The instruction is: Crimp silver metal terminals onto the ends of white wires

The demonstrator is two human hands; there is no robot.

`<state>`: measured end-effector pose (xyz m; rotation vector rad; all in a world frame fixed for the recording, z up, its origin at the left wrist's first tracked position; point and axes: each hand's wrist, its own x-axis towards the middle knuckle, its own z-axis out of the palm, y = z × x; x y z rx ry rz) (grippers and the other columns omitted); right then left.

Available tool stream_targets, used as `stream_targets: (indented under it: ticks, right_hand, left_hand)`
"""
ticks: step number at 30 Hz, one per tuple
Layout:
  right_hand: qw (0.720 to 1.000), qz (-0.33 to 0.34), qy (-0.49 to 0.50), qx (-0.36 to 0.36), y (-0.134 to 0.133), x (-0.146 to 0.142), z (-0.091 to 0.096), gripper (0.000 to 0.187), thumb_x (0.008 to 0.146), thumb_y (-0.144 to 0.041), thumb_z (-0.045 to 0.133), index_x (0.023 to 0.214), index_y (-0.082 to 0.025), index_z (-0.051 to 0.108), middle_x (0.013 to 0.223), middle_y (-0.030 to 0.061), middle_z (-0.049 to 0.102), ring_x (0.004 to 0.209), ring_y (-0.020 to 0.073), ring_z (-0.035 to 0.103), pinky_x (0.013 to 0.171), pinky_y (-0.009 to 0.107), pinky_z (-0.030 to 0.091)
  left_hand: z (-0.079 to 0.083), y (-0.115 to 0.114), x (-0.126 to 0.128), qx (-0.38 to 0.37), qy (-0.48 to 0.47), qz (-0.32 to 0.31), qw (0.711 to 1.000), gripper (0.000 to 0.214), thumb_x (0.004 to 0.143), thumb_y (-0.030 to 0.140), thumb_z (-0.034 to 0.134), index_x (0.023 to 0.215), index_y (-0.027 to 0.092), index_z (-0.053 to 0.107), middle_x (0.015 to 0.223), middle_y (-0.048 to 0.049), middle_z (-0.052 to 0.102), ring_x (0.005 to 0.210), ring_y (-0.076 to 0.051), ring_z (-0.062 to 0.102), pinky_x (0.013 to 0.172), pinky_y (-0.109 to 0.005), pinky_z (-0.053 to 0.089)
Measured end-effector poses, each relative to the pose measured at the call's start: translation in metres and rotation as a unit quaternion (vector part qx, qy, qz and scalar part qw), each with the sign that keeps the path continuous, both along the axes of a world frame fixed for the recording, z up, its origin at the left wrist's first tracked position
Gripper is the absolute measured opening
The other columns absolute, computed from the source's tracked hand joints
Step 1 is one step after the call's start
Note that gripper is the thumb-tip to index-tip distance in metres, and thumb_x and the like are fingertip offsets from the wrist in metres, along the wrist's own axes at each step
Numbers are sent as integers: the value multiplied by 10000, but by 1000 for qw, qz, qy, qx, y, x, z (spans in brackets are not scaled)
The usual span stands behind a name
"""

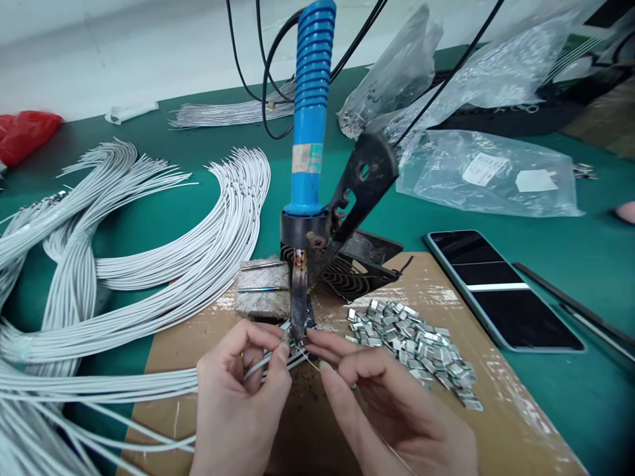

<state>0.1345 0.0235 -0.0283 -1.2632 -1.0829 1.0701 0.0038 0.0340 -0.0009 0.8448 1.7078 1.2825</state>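
A soldering iron [311, 112] with a blue ribbed handle points straight down, clamped in a black metal holder [370, 178]. Just left of its tip, my left hand [243, 396] is closed on several white cables [133, 390], thumb and forefinger pinched at their ends. My right hand [397, 403] pinches a thin solder wire [311, 363] between thumb and fingers, its end reaching the iron's tip. The fine parts at the tip are mostly hidden by my fingertips. Right of the tip lies a pile of small metal connectors [411, 340].
Bundles of white cables [208, 231] curve over the green table at left. A worn pad [262, 297] sits beside the iron on a brown board [169, 350]. At right are a phone [506, 287], tweezers [570, 297] and plastic bags [446, 178]. Someone's fingertip [626, 212] shows at the right edge.
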Motion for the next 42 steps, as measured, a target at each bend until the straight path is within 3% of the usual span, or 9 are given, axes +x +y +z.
stream_targets:
  ticks: [2, 5, 10, 16, 23, 30, 42]
  right_hand:
    - [1000, 18, -13, 8, 0, 2, -2, 195, 935, -204, 728, 762, -288, 692, 1119, -16, 870, 1071, 143, 823, 959, 140, 579]
    - [999, 40, -19, 15, 1, 4, -3, 190, 936, -191, 735, 776, -285, 700, 1124, -12, 870, 1082, 150, 822, 952, 146, 586]
    - [1000, -20, 10, -4, 0, -4, 3, 192, 907, -192, 745, 749, -289, 696, 1064, -31, 870, 1042, 133, 825, 934, 127, 580]
    - [1000, -21, 6, -12, -1, -7, 4, 193, 896, -198, 749, 733, -287, 699, 1057, -27, 872, 1024, 135, 826, 928, 131, 578]
    - [1000, 15, -4, -7, 1, 1, -3, 183, 903, -222, 760, 732, -268, 716, 1082, 32, 877, 1031, 184, 838, 897, 162, 612]
    - [999, -24, 26, -33, -1, -5, 5, 190, 891, -209, 775, 722, -278, 724, 1054, 6, 874, 1024, 148, 829, 916, 121, 583]
    - [999, -13, -3, -39, 0, -4, 8, 202, 886, -238, 776, 696, -264, 713, 1048, 38, 876, 981, 200, 843, 872, 200, 627]
  left_hand:
    - [-2, 0, -1, -3, -2, -1, 1000, 118, 730, 183, 770, 647, 208, 690, 755, -18, 762, 698, -142, 688, 474, -136, 422]
    - [-11, -2, -8, 2, 3, -59, 998, 118, 771, 153, 771, 686, 213, 715, 787, -25, 780, 737, -153, 711, 467, -132, 425]
    - [-21, -5, -18, 12, 4, -94, 995, 146, 874, 147, 725, 750, 222, 742, 865, -29, 799, 808, -153, 734, 512, -121, 461]
    - [-15, -6, -14, 15, 6, -76, 997, 145, 825, 138, 752, 710, 225, 737, 833, -18, 795, 776, -143, 723, 563, -126, 494]
    - [0, -1, 5, 4, -19, 11, 1000, 116, 712, 183, 762, 626, 212, 691, 745, -1, 745, 680, -120, 665, 483, -126, 411]
    - [3, 0, 7, 8, -24, 13, 1000, 110, 699, 164, 767, 627, 216, 702, 715, -5, 738, 689, -139, 664, 459, -138, 392]
    - [2, -1, 4, -3, -15, 4, 1000, 111, 703, 173, 774, 634, 209, 696, 736, -10, 745, 701, -136, 670, 476, -128, 409]
